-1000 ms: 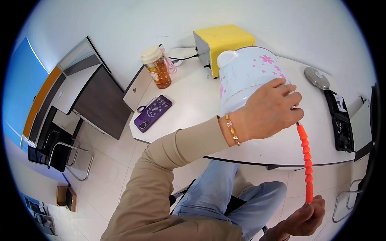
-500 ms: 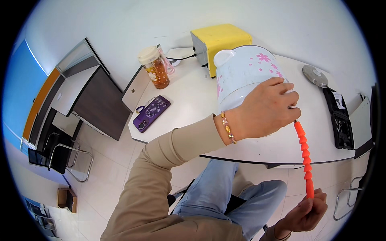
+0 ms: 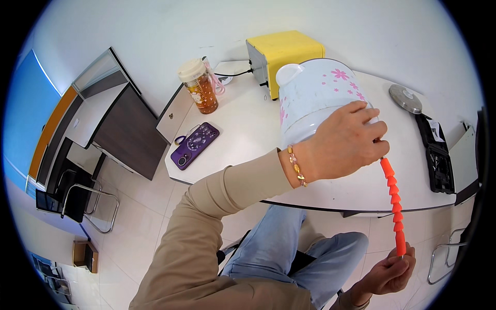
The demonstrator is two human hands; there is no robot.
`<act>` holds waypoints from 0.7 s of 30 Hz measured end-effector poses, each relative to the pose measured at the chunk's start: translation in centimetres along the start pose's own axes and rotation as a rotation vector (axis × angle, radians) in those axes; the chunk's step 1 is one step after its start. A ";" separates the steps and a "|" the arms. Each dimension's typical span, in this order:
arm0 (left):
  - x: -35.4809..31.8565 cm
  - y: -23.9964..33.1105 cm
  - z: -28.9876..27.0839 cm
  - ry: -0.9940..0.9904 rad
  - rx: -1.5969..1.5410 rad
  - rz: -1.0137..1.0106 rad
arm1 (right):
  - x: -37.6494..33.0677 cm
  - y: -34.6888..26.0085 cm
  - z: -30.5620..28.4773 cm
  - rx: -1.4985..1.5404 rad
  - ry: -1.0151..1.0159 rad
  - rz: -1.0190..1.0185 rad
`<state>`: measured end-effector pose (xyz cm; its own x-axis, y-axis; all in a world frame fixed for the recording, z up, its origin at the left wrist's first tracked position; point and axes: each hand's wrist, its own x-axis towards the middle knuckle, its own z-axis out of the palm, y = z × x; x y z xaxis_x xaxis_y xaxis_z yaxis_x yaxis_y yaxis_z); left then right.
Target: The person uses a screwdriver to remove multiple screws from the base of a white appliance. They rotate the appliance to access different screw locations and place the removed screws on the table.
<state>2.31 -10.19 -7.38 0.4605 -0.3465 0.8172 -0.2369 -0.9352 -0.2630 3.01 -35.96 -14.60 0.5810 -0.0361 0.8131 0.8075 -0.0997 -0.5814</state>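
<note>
A white round-bodied appliance with pink flowers [image 3: 315, 85] lies tilted on the table, its far side toward the wall. My left hand [image 3: 349, 139] reaches across its near end, with fingers closed round the upper end of an orange flexible screwdriver extension [image 3: 396, 200]. That end and whatever it meets are hidden behind the fingers. The segmented orange shaft hangs in a slight curve past the table's front edge. Below the edge, my right hand [image 3: 390, 271] pinches its lower end, where a bit of metal shows under the orange.
A yellow box-shaped device [image 3: 289, 51] with a black cable stands behind the appliance. To the left are a lidded bottle of amber drink [image 3: 201, 90] and a purple phone [image 3: 195, 145]. A round metal lid [image 3: 405, 98] and an open black tool case [image 3: 436, 157] lie right.
My left hand and the orange shaft have shifted slightly right. My right hand's fingers have changed their hold a little, and metal now shows below the shaft's lower end.
</note>
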 end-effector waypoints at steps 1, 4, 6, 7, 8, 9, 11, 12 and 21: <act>0.0 0.0 0.0 0.002 -0.003 -0.003 | -0.1 0.0 0.4 -0.039 0.038 0.011; -0.1 -0.1 0.1 0.023 0.013 -0.004 | 0.2 0.3 -0.1 -0.080 -0.012 -0.036; -0.2 -0.2 0.3 0.039 0.027 -0.004 | 0.4 0.3 -0.5 -0.086 -0.077 -0.097; -0.2 -0.2 0.3 0.045 0.037 -0.001 | 0.6 0.1 -0.3 -0.087 -0.098 -0.128; -0.2 -0.2 0.3 0.039 0.037 0.002 | 0.9 -0.1 -0.1 -0.088 -0.119 -0.160; -0.1 -0.2 0.2 0.033 0.037 0.006 | 1.1 -0.2 0.0 -0.097 -0.118 -0.148; -0.2 -0.3 0.1 0.021 0.036 0.015 | 1.4 -0.6 0.1 -0.118 -0.120 -0.122; -0.2 -0.4 0.1 0.016 0.036 0.021 | 1.5 -0.5 0.0 -0.135 -0.139 -0.153; -0.2 -0.5 0.0 0.003 0.016 0.013 | 1.7 0.2 -0.8 -0.170 -0.124 -0.145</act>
<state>2.35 -9.67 -7.47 0.4548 -0.3587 0.8151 -0.2297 -0.9316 -0.2818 4.07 -36.86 -13.25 0.4771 0.1118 0.8717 0.8605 -0.2613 -0.4374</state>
